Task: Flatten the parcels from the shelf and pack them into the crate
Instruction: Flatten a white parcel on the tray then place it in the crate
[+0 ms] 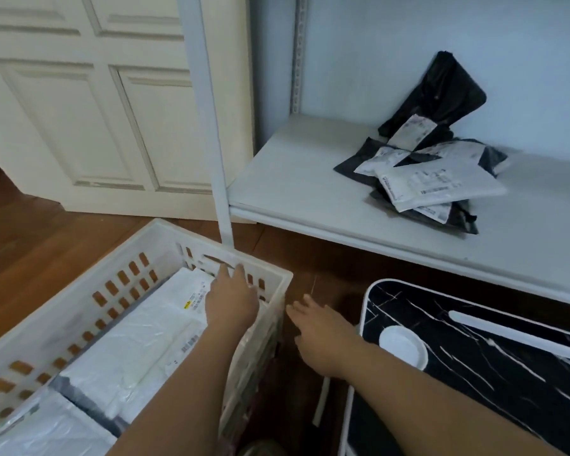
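A white slotted crate point(79, 291) stands on the floor at lower left, with several flat white parcels point(135, 343) lying inside. My left hand point(232, 299) rests palm down, fingers spread, on the top white parcel near the crate's far right corner. Just right of the crate, my right hand point(320, 337) hovers over the floor, fingers apart and holding nothing. On the pale shelf board point(293, 179) at upper right lies a loose pile of black and white mailer parcels point(431, 169), one black one leaning against the back wall.
A cream panelled door point(96, 110) stands behind the crate. The shelf's white upright post point(211, 126) comes down to the floor at the crate's far edge. A black marbled tray table with a white rim point(494, 366) sits at lower right. Brown wooden floor point(30, 241) lies around them.
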`<state>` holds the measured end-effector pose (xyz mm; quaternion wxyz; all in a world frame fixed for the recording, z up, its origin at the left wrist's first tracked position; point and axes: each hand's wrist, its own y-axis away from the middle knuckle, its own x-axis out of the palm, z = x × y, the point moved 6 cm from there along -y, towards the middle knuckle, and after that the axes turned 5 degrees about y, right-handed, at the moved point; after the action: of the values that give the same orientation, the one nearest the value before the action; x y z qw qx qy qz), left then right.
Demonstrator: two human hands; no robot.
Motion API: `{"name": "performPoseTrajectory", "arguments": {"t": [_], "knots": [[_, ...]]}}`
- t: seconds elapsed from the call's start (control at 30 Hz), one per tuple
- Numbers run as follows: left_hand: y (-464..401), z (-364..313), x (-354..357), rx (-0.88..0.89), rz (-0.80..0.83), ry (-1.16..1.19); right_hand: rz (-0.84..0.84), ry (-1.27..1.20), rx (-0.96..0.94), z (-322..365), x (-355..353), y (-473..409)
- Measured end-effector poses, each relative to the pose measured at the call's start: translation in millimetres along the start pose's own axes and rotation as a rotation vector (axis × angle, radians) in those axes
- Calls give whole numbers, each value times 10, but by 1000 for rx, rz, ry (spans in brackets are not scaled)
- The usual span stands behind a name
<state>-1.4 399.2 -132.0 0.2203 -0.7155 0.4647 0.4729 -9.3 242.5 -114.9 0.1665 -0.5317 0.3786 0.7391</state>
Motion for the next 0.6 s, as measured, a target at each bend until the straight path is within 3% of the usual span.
{"name": "performPoseTrajectory", "arguments": {"t": [0.1, 0.2, 0.3, 0.43, 0.6], "knots": [[33, -519, -158, 179, -87, 132, -72, 19, 111, -452, 112, 340], [161, -1054, -167, 299, -31, 319, -24, 13, 267, -1035, 250, 833], [276, -1490, 19, 254, 126, 559, 23, -79, 496, -1605, 323, 1335], [353, -2074, 300, 144, 302, 850, -113, -174, 617, -2055, 112, 1590], [161, -2768, 223, 160, 52, 915, -267, -278, 546, -2337, -245, 1656]]}}
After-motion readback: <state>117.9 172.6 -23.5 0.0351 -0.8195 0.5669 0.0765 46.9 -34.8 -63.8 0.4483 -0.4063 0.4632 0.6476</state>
